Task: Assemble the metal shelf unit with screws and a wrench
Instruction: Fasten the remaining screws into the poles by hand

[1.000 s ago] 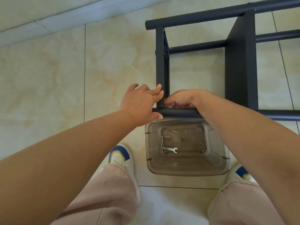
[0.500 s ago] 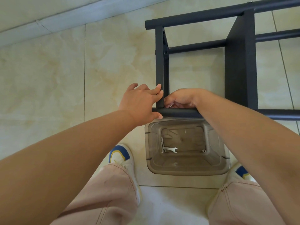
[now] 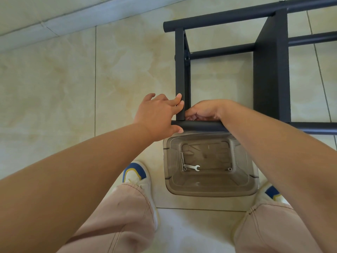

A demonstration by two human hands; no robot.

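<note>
A dark metal shelf frame (image 3: 269, 70) stands on the tiled floor, seen from above. My left hand (image 3: 157, 115) grips the near left corner, thumb under the near round tube (image 3: 202, 126) and fingers against the cross bar (image 3: 180, 73). My right hand (image 3: 204, 110) is curled at the inner side of that joint, fingertips pinched on something small that I cannot make out. A small silver wrench (image 3: 192, 167) and a long screw (image 3: 182, 160) lie in the clear plastic bin (image 3: 211, 189) just below the tube.
My two feet in white shoes with blue and yellow toes (image 3: 135, 175) flank the bin. A pale baseboard (image 3: 73, 21) runs along the far left. A small nut or screw head (image 3: 229, 168) lies at the bin's right side.
</note>
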